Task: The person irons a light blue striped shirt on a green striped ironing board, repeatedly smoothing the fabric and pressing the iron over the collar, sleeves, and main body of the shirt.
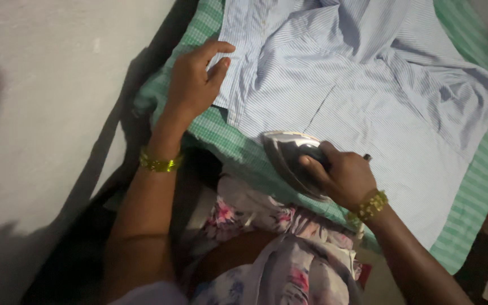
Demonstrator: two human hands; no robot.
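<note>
a green checked cloth covers the surface beside a grey wall. the striped shirt lies spread on it. right hand grips the iron, tip pointing up-left. left hand pinches the shirt's edge.

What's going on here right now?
A person is pressing a blue-and-white striped shirt spread over a green-and-white checked cloth. The right hand grips the handle of an iron standing on the shirt's near edge. The left hand pinches the shirt's left edge between thumb and fingers. Much of the shirt lies rumpled.
</note>
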